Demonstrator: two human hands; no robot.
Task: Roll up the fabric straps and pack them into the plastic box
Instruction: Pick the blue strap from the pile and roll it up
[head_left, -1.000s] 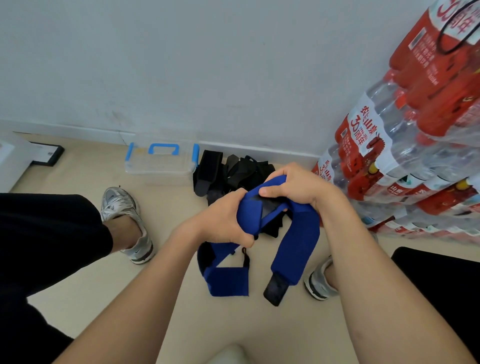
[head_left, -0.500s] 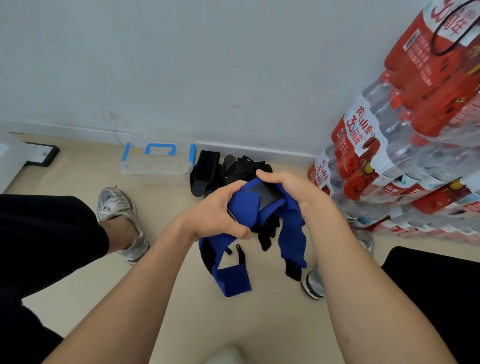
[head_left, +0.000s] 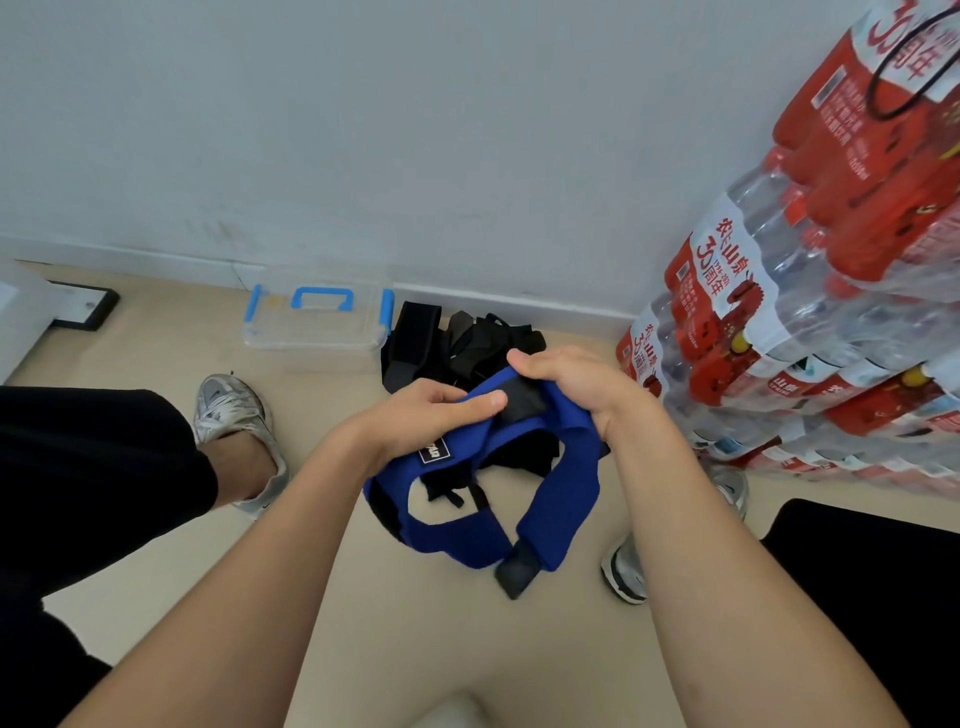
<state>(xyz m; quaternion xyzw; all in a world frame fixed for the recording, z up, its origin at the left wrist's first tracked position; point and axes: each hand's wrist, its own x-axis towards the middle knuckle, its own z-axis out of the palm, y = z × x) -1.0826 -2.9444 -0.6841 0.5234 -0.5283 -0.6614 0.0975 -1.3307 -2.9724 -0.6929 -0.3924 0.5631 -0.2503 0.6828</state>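
So the left hand (head_left: 426, 415) pinches the blue strap (head_left: 561, 499) under its thumb, and the right hand (head_left: 576, 384) curls its fingers over the top. Loose tails dangle over the floor (head_left: 441, 634), so the roll could easily go crooked. The plastic box (head_left: 317, 327) sits at the floor's wall edge.
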